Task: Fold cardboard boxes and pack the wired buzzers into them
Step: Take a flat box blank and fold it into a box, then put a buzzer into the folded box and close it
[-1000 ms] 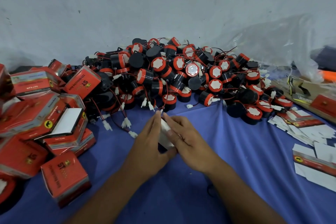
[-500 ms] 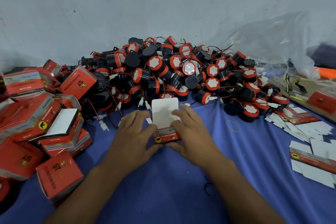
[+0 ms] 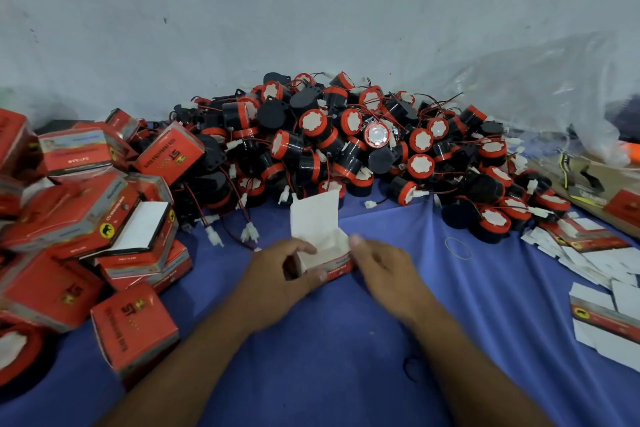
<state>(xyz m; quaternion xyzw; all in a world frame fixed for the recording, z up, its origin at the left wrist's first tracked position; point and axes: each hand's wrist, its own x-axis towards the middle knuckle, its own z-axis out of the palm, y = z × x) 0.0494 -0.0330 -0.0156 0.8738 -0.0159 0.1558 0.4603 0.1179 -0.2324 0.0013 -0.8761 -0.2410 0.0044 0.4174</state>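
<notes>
While the small red-and-white cardboard box (image 3: 323,255) sat half-formed on the blue cloth worktop (image 3: 346,340), just in front of the heap of black-and-red cylindrical wired buzzers (image 3: 346,146), we gripped its left end in our left hand (image 3: 277,274), fingers curled round the wall. Our right hand (image 3: 384,267) met the right corner; blur hid whether it pinched. The white lid flap (image 3: 315,215) stood upright. We judged the thin card light, stiff along its creases yet easily crushed, so best held by the walls, not the flap. The buzzers looked like hard, smooth plastic, their thin wires prone to tangling.
</notes>
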